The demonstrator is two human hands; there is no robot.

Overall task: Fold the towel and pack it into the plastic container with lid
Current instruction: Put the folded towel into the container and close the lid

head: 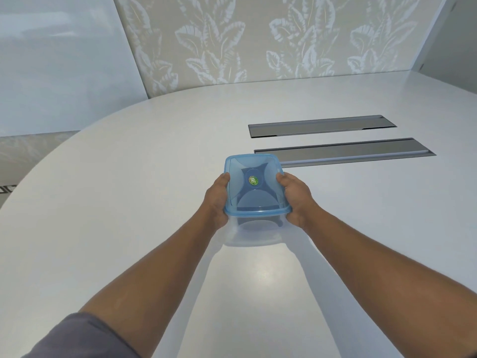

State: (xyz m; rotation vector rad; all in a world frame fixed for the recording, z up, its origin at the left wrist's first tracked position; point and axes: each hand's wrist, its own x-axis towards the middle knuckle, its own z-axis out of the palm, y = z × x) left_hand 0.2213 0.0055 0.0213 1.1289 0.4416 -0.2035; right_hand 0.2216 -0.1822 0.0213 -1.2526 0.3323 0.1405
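A wide white table [129,202] with a rounded edge fills most of the view. Behind it stands a wall [258,34] covered with a pale leaf pattern. Two long grey metal panels [322,126] are set flat into the tabletop, on the far right side, one behind the other.

The person's two bare arms reach forward over the table, and a grey sleeve [77,337] shows at the lower left corner. Between the hands is the plastic container [254,226], with a clear body and a blue see-through lid [254,184] closed on top. It is near the middle of the table, just in front of the nearer panel, and its bottom seems to rest on the surface.

The left hand [215,200] grips the left side of the container, thumb on the lid edge. The right hand [296,200] grips the right side in the same way. A small round green sticker [253,180] sits in the centre of the lid. Something dark blue shows through the lid, but one cannot tell what it is.
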